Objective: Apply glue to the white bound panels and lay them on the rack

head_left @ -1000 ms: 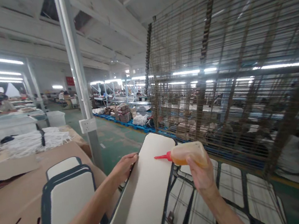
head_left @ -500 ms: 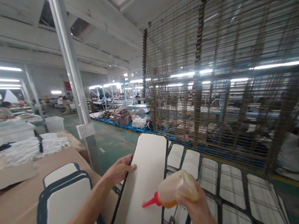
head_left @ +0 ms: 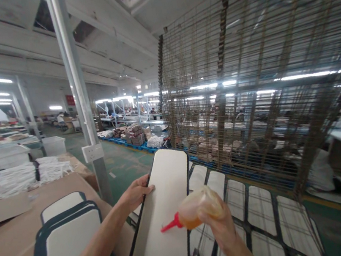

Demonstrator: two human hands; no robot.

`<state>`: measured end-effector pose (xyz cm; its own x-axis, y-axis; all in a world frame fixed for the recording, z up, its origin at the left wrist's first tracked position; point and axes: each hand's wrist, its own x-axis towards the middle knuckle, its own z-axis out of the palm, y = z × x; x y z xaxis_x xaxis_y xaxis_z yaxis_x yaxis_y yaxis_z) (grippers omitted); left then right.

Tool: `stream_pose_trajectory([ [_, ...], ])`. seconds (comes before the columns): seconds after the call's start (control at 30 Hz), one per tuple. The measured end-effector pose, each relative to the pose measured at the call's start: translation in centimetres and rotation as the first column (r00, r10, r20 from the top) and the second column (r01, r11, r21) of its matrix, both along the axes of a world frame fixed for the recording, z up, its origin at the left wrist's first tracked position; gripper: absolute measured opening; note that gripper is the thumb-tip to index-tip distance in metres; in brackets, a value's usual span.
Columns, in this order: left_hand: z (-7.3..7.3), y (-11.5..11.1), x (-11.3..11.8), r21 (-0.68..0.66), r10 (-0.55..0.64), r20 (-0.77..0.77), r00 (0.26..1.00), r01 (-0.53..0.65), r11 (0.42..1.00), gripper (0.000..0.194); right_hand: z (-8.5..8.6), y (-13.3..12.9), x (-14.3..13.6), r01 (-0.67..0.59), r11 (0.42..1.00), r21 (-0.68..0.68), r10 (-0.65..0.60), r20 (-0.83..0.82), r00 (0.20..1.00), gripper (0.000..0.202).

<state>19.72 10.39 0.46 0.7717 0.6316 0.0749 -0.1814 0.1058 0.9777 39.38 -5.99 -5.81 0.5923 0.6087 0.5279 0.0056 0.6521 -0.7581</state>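
Right now, head view: right hand (head_left: 221,227) is wrapped round a squeeze bottle (head_left: 199,211) w/ amber liquid, fingers closed on its body, red nozzle (head_left: 169,225) pointing left and slightly down, tip over the white panel (head_left: 162,214) at about mid-length; can't tell if the tip touches. Left hand (head_left: 136,191) rests on the panel's left edge near its far end, fingers curled onto the dark rim, thumb side up. Panel is long, white w/ black border, tilted, far end raised, lying over a wire rack (head_left: 260,217) that carries more white pieces. Two similar panels (head_left: 66,242) sit stacked on the brown table (head_left: 10,237) to the left, well apart from the hands. Near end of the held panel is cut off by the frame bottom; right palm hidden behind the bottle; bkgd shelves and people blurry. Vs 0.5 s ago: little change, bottle and nozzle in nearly the same spot over the panel, left hand's hold on the edge unchanged; vs 1 s ago the bottle has come down from higher up near the far end.
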Motion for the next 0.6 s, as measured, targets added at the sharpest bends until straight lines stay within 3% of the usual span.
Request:
stream_pose_trajectory([
  [0.2, 0.3, 0.1, 0.3, 0.052, -0.141, 0.002, 0.99, 0.14, 0.989, 0.049, 4.4, 1.6, 2.9, 0.268, 0.958, 0.1, -0.254, -0.136, 0.958, 0.047],
  [0.3, -0.2, 0.6, 0.7, 0.049, -0.107, 0.017, 0.994, 0.106, 0.993, 0.049, 3.5, 0.7, 2.6, 0.236, 0.97, 0.057, -0.23, -0.103, 0.968, 0.048],
  [0.43, -0.7, 1.6, 0.8, 0.033, -0.048, -0.003, 0.999, 0.048, 0.998, 0.051, 1.1, -1.5, 1.1, 0.082, 0.996, -0.029, -0.084, -0.053, 0.995, 0.049],
  [0.6, -0.3, 1.2, 1.9, 0.021, -0.181, -0.006, 0.983, 0.181, 0.983, 0.054, 3.6, -1.1, 3.7, 0.219, 0.971, 0.099, -0.205, -0.134, 0.97, 0.04],
])
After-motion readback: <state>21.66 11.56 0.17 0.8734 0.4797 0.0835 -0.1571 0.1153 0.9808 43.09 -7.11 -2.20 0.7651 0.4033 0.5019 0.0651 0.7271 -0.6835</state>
